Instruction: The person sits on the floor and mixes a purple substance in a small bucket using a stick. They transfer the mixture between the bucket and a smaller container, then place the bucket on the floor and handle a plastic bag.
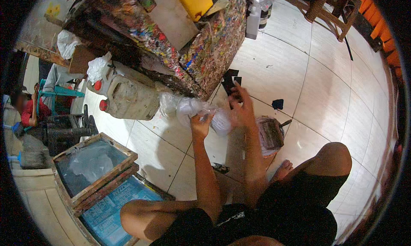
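My left hand (201, 125) is closed with its fingertips pinching a translucent white plastic bag (188, 109). More of the crumpled plastic (221, 123) lies on the tiles beside that hand. My right hand (242, 107) is a little to the right and farther off, with its fingers apart and nothing visible in them. Just beyond its fingertips are several flat black pieces (231, 76) at the foot of a paint-crusted stand. Another dark scrap (277, 104) lies to the right. Near my right forearm sits an open tub (271, 135) with brown, smeared contents and a dark handle sticking out.
The paint-spattered stand (214, 49) rises ahead. Cloudy jerrycans (133, 97) with red caps stand left of it. Wooden-framed screens (92, 164) are stacked by my left knee. Bottles (253, 21) stand behind. A person in red (29, 111) is at far left.
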`<action>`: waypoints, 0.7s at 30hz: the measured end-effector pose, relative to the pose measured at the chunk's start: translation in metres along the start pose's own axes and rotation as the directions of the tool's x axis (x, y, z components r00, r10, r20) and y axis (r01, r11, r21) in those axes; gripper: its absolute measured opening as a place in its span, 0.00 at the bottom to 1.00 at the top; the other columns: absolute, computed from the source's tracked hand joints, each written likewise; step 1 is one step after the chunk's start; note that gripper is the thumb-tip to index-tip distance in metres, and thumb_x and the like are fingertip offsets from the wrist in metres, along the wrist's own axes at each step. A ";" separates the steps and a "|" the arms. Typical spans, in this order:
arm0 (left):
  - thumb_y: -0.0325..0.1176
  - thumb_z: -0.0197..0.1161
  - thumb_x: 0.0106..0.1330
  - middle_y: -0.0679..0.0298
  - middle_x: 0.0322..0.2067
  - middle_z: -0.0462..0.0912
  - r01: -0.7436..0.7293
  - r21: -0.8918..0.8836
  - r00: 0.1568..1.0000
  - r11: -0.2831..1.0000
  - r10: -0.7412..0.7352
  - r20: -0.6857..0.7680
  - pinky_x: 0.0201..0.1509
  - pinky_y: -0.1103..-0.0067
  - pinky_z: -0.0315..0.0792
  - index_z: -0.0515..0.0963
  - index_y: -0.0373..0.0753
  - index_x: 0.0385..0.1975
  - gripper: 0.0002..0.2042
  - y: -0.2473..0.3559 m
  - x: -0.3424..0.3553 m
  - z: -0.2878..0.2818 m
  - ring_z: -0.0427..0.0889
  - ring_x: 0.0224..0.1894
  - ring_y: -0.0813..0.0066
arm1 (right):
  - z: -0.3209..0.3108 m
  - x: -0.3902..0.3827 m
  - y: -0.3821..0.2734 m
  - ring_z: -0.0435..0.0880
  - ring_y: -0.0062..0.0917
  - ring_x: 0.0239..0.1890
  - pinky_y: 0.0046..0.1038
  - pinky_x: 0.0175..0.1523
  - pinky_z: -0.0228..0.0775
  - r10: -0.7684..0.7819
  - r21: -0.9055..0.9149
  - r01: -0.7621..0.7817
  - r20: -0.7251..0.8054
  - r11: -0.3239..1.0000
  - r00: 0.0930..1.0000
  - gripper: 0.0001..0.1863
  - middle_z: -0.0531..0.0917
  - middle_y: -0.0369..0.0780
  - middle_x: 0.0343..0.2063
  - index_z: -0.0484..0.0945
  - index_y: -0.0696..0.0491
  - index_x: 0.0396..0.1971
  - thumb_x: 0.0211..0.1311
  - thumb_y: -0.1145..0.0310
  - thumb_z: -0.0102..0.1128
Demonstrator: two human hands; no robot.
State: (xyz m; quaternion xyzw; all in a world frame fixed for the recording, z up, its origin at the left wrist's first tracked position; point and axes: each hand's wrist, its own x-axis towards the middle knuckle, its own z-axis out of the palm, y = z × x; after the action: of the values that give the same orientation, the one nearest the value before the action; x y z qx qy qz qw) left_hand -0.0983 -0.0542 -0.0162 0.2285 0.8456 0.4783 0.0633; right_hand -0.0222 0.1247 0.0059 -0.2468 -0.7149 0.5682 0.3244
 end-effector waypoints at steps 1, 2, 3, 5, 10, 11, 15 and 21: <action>0.38 0.73 0.55 0.55 0.35 0.84 0.065 0.050 0.998 0.997 -0.065 -0.007 0.46 0.71 0.73 0.82 0.35 0.35 0.14 0.012 0.000 -0.005 0.81 0.37 0.66 | -0.008 0.018 0.024 0.81 0.38 0.42 0.34 0.49 0.73 0.061 -0.241 -0.027 0.134 0.970 0.989 0.31 0.80 0.46 0.40 0.69 0.52 0.61 0.54 0.70 0.61; 0.42 0.72 0.56 0.54 0.37 0.84 0.140 0.080 0.990 0.987 -0.139 -0.022 0.46 0.72 0.73 0.82 0.35 0.32 0.15 0.018 0.001 -0.014 0.81 0.39 0.66 | -0.003 0.037 0.044 0.80 0.41 0.43 0.35 0.49 0.74 0.133 -0.463 0.000 0.255 0.886 0.958 0.26 0.79 0.48 0.41 0.73 0.53 0.57 0.55 0.68 0.58; 0.46 0.71 0.57 0.52 0.38 0.84 0.187 0.067 0.982 0.980 -0.187 -0.003 0.46 0.73 0.73 0.83 0.34 0.30 0.18 0.027 0.011 0.003 0.81 0.40 0.67 | -0.005 0.060 0.081 0.80 0.42 0.44 0.37 0.50 0.74 0.157 -0.677 0.098 0.305 0.729 0.939 0.23 0.79 0.49 0.41 0.76 0.54 0.52 0.55 0.68 0.57; 0.38 0.69 0.59 0.56 0.34 0.84 0.110 -0.031 0.993 0.993 -0.109 0.047 0.43 0.74 0.73 0.82 0.34 0.34 0.12 0.029 0.019 0.012 0.81 0.36 0.67 | 0.005 0.077 0.135 0.80 0.43 0.44 0.39 0.50 0.75 0.107 -0.788 0.236 0.355 0.569 0.928 0.17 0.79 0.50 0.40 0.79 0.56 0.44 0.53 0.68 0.57; 0.31 0.65 0.63 0.62 0.34 0.81 0.149 -0.198 0.989 0.969 -0.150 0.012 0.39 0.79 0.72 0.81 0.32 0.36 0.08 0.014 0.004 -0.034 0.79 0.34 0.74 | 0.041 0.063 0.080 0.82 0.43 0.40 0.40 0.47 0.76 0.140 -0.605 0.607 0.758 0.516 0.637 0.08 0.82 0.50 0.34 0.81 0.58 0.27 0.52 0.69 0.57; 0.30 0.65 0.63 0.63 0.35 0.80 0.124 -0.271 0.992 0.954 -0.122 0.023 0.39 0.80 0.72 0.81 0.32 0.36 0.08 0.012 0.007 -0.029 0.79 0.34 0.76 | 0.033 0.075 0.080 0.83 0.43 0.38 0.40 0.45 0.78 0.133 -0.599 0.626 0.767 0.499 0.628 0.09 0.83 0.50 0.32 0.82 0.58 0.28 0.53 0.68 0.57; 0.27 0.65 0.62 0.65 0.33 0.79 0.079 -0.395 0.997 0.915 -0.071 0.036 0.38 0.82 0.71 0.80 0.30 0.36 0.07 0.017 0.015 -0.012 0.76 0.34 0.80 | 0.011 0.113 0.084 0.86 0.42 0.35 0.41 0.39 0.80 0.281 -0.597 0.679 0.801 0.428 0.528 0.11 0.85 0.48 0.31 0.83 0.56 0.29 0.55 0.66 0.56; 0.25 0.64 0.61 0.60 0.39 0.84 0.091 -0.222 0.990 0.971 -0.064 0.124 0.48 0.79 0.73 0.82 0.30 0.40 0.09 0.028 0.004 -0.031 0.81 0.41 0.75 | -0.007 0.124 0.045 0.85 0.44 0.35 0.41 0.38 0.79 0.341 -0.208 0.908 0.937 0.364 0.078 0.16 0.85 0.49 0.30 0.83 0.56 0.32 0.50 0.59 0.62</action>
State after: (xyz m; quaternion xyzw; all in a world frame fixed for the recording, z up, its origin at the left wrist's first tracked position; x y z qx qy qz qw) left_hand -0.1030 -0.0638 0.0244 0.2140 0.7884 0.5551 0.1566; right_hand -0.1009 0.2293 -0.0142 0.2492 -0.9365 0.0185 -0.2460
